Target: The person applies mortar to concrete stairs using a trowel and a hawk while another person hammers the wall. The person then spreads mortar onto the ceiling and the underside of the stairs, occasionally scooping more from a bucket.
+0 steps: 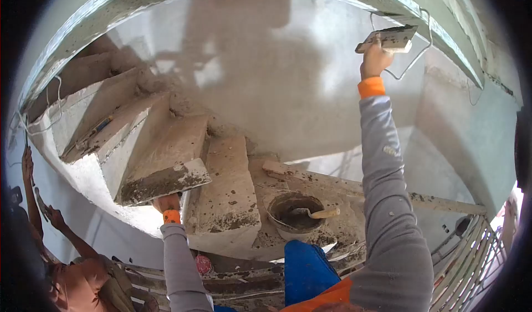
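My right hand (376, 60) is raised at the upper right, its fingers wrapped round a plastering float (394, 45). Dark mortar clings to the float, which is close under the curved concrete edge (366, 4). Lower left, my left hand (167, 202) grips a mortar hawk (194, 174) from beneath; the board partly hides the fingers. Grey mortar (147, 187) lies along the hawk, which is in front of the concrete steps (224, 173). A bucket (277, 205) of mortar stands between my arms, with a wooden-handled trowel (325, 214) resting in it.
Behind the steps rises a curved plastered wall (244, 73). A blue-handled tool (100, 126) lies on a higher step. Loose wires (425, 35) hang from the edge above. A long board (332, 182) crosses beyond the bucket. Another person (83, 273) is at lower left, holding a tool.
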`<state>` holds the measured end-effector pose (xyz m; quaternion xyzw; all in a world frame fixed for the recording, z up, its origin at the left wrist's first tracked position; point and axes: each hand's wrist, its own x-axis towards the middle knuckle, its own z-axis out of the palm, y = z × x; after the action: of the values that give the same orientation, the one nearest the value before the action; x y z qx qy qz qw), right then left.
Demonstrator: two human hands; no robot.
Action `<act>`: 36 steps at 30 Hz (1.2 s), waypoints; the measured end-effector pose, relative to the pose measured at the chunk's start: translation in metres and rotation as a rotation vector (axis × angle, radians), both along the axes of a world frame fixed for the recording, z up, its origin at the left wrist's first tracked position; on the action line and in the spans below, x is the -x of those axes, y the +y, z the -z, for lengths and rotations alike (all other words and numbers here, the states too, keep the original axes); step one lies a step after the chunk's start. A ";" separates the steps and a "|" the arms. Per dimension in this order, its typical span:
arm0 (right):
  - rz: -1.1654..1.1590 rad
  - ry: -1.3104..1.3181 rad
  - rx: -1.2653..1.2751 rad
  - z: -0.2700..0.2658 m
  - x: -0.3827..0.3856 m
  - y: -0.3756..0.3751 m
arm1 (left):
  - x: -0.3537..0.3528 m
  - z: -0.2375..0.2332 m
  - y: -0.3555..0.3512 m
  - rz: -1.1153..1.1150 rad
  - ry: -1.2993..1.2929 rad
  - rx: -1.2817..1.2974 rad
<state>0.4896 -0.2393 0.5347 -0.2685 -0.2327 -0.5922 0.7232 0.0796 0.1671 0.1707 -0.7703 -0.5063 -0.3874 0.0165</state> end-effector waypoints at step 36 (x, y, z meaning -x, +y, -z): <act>-0.201 0.004 0.386 0.039 0.077 0.022 | -0.001 0.059 0.086 0.351 -0.381 -0.251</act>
<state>0.4125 -0.2176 0.4961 -0.3785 -0.3658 -0.4613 0.7143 0.0811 0.2530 0.1115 -0.7513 -0.3071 -0.5819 -0.0510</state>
